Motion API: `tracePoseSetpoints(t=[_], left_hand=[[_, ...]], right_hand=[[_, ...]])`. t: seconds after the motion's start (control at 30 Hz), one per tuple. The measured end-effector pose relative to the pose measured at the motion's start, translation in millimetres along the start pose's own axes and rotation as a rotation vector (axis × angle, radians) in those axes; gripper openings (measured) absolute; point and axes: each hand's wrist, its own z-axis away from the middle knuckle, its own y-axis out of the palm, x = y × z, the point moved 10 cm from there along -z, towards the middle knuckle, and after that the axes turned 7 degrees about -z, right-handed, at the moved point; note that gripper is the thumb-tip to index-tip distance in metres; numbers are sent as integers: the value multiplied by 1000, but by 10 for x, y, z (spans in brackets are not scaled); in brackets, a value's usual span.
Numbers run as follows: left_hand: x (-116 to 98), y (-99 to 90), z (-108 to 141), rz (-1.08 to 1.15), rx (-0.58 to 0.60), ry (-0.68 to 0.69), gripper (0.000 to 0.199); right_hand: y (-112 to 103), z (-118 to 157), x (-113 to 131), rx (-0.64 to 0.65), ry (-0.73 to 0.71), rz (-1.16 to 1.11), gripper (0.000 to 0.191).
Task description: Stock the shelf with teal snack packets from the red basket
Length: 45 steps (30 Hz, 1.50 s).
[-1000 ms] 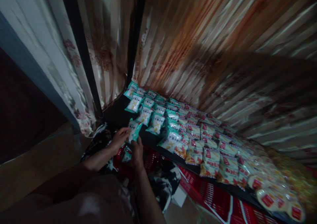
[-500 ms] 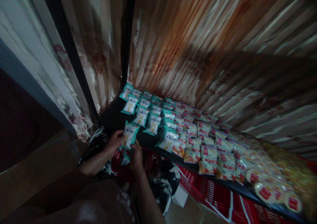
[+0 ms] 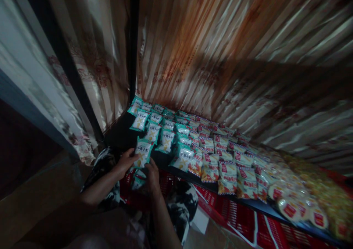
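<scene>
we hold a teal-edged packet (image 3: 143, 151) near the black shelf's (image 3: 120, 130) edge, left hand (image 3: 126, 163) and right hand (image 3: 152, 174) both pinching it. it is not yet set down; matching packets (image 3: 166, 140) already lie in rows, and another sits in the red basket (image 3: 166, 183) below.

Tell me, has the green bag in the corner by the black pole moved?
No. The green bag sits by the foot of the black pole, same as before; only the whole view shifted.

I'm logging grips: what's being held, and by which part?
A teal-and-white packet: the left hand holds its left edge, the right hand its lower right corner.
</scene>
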Motion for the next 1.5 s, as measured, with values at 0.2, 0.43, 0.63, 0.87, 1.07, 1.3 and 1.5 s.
tracePoseSetpoints(t=[0.2,0.43,0.63,0.87,1.07,1.3,1.5], left_hand=[[-94,20,8,-3,-29,96,51],[-160,-135,-34,-42,-100,137,46],[-297,-366,-188,-68,-150,221,46],[-483,-712,-441,-177,-259,326,45],[-644,-939,-674,-279,-380,368,45],[-967,-1116,-908,-330,-497,431,44],[-1195,-1166,-1088,-449,-542,380,45]], right_hand=[[-105,-4,177,-57,-189,217,52],[148,1,336,-18,-340,462,49],[394,-133,405,-11,-465,613,45],[770,-382,429,-22,-560,770,45],[1085,-619,426,-9,-612,749,53],[1451,-901,469,75,-619,734,54],[1637,-1179,473,77,-603,696,58]])
